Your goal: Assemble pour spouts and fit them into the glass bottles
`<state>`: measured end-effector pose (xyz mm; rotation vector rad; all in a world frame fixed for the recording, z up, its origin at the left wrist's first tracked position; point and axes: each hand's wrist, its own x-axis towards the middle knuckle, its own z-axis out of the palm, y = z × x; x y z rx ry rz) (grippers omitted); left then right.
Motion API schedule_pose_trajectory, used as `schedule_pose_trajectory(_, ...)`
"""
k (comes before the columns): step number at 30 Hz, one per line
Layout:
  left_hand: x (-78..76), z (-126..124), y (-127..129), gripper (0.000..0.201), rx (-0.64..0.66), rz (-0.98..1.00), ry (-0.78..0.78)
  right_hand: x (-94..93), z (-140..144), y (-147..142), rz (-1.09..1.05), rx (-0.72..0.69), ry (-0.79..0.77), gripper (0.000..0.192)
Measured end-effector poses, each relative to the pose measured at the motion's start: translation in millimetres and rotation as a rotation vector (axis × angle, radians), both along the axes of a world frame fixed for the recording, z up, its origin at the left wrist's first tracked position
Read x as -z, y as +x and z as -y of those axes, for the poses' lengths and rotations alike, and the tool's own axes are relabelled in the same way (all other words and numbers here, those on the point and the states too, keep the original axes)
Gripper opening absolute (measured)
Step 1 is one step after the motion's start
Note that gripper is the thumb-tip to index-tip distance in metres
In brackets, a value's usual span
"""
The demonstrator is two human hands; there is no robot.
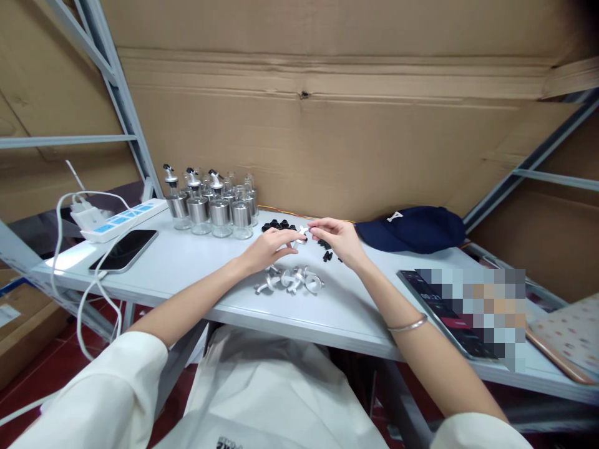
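My left hand is closed at the fingertips on a silver pourer spout. My right hand pinches at the upper end of the same spout; whether a small part is also between those fingers is hidden. Just in front of my hands lie several loose silver pourer spouts in a pile. Small black caps lie under and beside my right hand. Behind my left hand sits a group of black stopper pieces.
Several glass bottles with steel sleeves stand at back left, three topped with spouts. A power strip and a phone with white cables lie left. On the right are a navy cap, a tablet and a patterned case.
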<state>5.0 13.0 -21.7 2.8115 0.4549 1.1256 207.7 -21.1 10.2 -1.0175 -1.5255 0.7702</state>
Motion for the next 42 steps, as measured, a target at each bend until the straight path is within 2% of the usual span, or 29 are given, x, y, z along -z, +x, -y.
schedule_pose_trajectory(5,-1.2,1.3,0.6,0.030,-0.003,-0.017,0.028,1.3,0.9,-1.9,-0.051,-0.015,0.016,0.029)
schedule_pose_trajectory(11,-1.6,1.9,0.6,0.031,0.001,-0.046,0.057,1.4,2.0,-1.4,0.017,-0.045,0.023,0.030)
schedule_pose_trajectory(18,-1.7,2.1,0.1,0.031,-0.008,-0.072,0.074,2.4,2.8,-4.2,0.019,-0.049,-0.005,0.030)
schedule_pose_trajectory(22,-1.1,1.1,0.5,0.031,-0.004,-0.070,0.101,2.8,3.9,-6.4,-0.050,-0.072,-0.055,0.029)
schedule_pose_trajectory(25,-1.1,0.6,0.4,0.031,-0.006,-0.046,0.124,3.3,4.1,-6.4,-0.228,-0.175,-0.163,0.027)
schedule_pose_trajectory(27,-1.2,0.6,0.2,0.032,-0.008,-0.026,0.159,3.3,4.4,-5.3,-0.351,-0.287,-0.287,0.022)
schedule_pose_trajectory(31,-2.3,1.9,-0.5,0.033,-0.014,-0.052,0.215,1.3,6.1,-2.1,-0.461,-0.470,-0.483,0.023)
schedule_pose_trajectory(38,-5.3,5.8,-0.7,0.036,-0.022,-0.080,0.230,-2.2,8.3,3.1,-0.447,-0.598,-0.594,0.026)
schedule_pose_trajectory(42,-6.5,8.2,-0.1,0.038,-0.023,-0.060,0.241,-0.3,7.7,4.6,-0.366,-0.595,-0.540,0.029)
